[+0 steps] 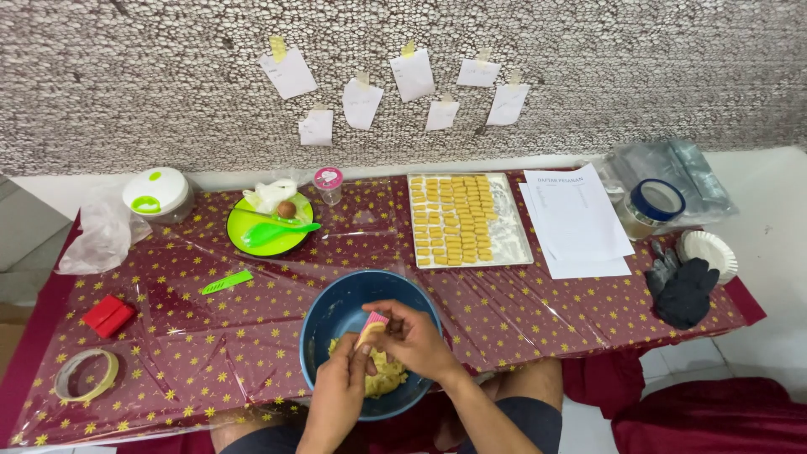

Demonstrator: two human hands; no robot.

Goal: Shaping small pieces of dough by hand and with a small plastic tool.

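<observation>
A blue bowl [328, 308] with pale yellow dough [382, 380] sits at the near edge of the low table. Both my hands are over it. My right hand [412, 336] holds a small pink mould [371, 324] with dough pressed against it. My left hand [345, 378] touches the same mould and dough from below. Behind the bowl lies a metal tray [514, 240] lined with several rows of small yellow dough pieces [454, 219].
A green plate [261, 235] holds an egg [287, 208] and a green spatula. A green knife [226, 282], red box [108, 315], tape roll [84, 374], white chopper [156, 193], papers [576, 219], black gloves [683, 290] and a paper plate [710, 250] lie around.
</observation>
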